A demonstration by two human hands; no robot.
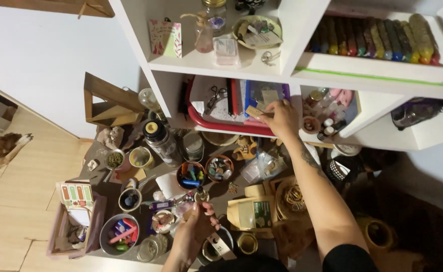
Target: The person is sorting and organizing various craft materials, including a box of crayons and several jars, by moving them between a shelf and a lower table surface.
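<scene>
Right hand [282, 118] extended up to the lower shelf, at about 12 o'clock from the body; fingers pinched on a small tan card [255, 112], held just over the rim of the red tray [216, 126]. Tray set in the shelf compartment, loaded with papers, scissors and flat coloured items. Small bottles [327, 126] just beside the hand at 3 o'clock.

Left hand [197, 226] low over the cluttered table, at about 10 o'clock from the body; fingers curled around a small object topped with a round brass-coloured piece [200, 195]. Kind of object not discernible.

Around the left hand: bowl of coloured pieces [191, 175] at 12 o'clock, metal tin of markers [120, 234] at 9 o'clock, brown pouch with green label [254, 212] at 2 o'clock. Dark bottle with yellow cap [158, 138] farther off at 11 o'clock. Wooden box [75, 219] at the table's far 9 o'clock edge.
</scene>
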